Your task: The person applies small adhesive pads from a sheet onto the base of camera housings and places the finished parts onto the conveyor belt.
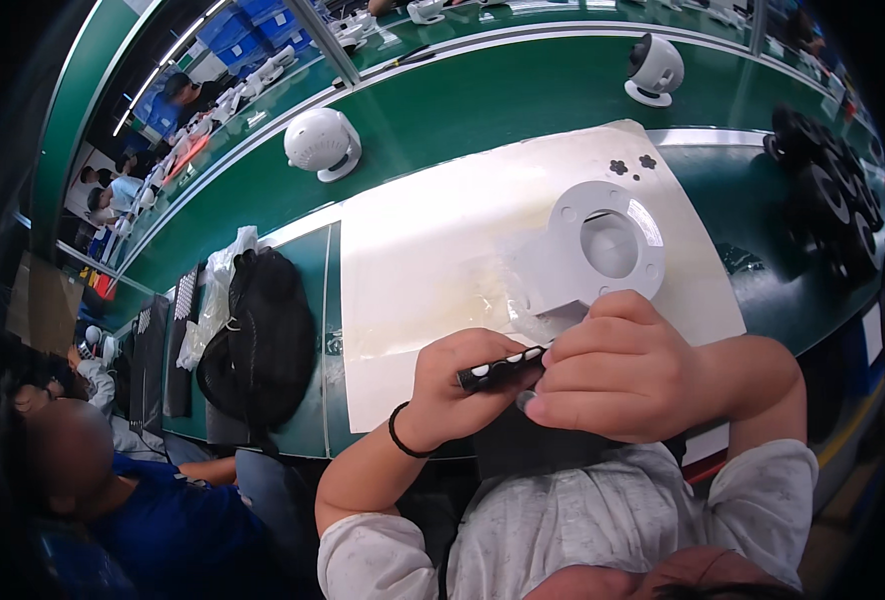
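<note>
Both my hands meet just above the near edge of the white work sheet. My left hand is closed around a narrow black strip with white spots. Against the strip's right end, my right hand is closed with its fingers pressed together; what they pinch is hidden. A flat dark piece shows below my hands, and I cannot tell if either hand touches it. Just beyond them lies a white plastic ring-shaped housing, next to a crumpled clear plastic bag.
Two small black flower-shaped pieces lie at the sheet's far right. White rounded devices stand along the back. Black round parts are piled at right. A black bag lies at left, near a seated person in blue.
</note>
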`<action>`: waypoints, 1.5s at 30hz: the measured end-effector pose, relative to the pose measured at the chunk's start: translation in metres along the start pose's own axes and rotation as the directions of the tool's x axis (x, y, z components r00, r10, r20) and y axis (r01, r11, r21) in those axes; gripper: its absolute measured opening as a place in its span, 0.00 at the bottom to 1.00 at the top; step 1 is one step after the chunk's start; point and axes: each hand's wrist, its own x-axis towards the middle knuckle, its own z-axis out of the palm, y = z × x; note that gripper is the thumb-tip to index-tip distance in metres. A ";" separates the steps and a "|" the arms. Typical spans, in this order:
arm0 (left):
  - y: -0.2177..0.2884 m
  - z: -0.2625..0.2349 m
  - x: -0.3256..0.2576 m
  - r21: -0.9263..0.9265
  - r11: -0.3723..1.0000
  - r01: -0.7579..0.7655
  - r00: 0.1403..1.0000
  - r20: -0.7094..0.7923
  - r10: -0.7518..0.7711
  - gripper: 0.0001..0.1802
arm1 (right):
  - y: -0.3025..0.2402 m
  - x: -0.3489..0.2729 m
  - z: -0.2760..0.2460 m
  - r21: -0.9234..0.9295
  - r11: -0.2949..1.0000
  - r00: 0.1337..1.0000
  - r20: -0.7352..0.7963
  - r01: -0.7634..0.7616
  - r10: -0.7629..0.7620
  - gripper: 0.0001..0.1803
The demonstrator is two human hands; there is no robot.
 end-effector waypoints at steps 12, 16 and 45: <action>0.005 -0.002 -0.004 0.038 0.996 0.075 0.997 0.028 -0.076 0.13 | -0.005 0.019 0.021 0.471 0.881 0.998 0.002 0.049 -0.057 0.19; -0.002 -0.003 -0.004 0.130 0.991 0.018 0.996 0.080 -0.028 0.10 | 0.007 0.007 0.001 0.455 0.890 0.982 -0.160 -0.014 0.098 0.22; -0.023 -0.016 -0.021 -0.058 0.992 -0.110 0.994 0.011 0.111 0.12 | 0.062 0.009 -0.027 0.428 0.632 0.710 0.031 -0.645 0.703 0.35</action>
